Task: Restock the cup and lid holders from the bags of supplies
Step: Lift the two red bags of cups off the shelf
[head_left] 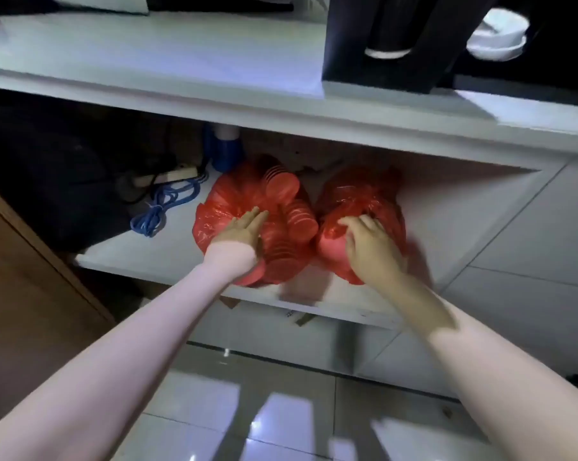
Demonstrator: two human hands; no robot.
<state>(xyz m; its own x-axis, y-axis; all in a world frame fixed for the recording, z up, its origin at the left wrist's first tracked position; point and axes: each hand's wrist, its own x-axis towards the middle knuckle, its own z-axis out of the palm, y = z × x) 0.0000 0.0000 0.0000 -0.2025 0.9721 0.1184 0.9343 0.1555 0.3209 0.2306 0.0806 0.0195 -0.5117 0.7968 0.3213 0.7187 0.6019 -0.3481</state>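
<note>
Two red bags of supplies on the lower shelf (447,207), side by side. Left hand (244,231) lies flat, grip apart, on the left bag (221,211); right hand (370,244), grip curled, presses the right bag (364,194). Thin, slippery film, probably light contents: gather at the neck.

Both arms are bare all the way up to the bottom edge of the shot, so no sleeves or cuffs anywhere. No watch, bracelet or rings that I can spot on the bare left hand (244,229) or the bare right hand (369,242). No gloves either. Nails are too blurry to say anything about.
</note>
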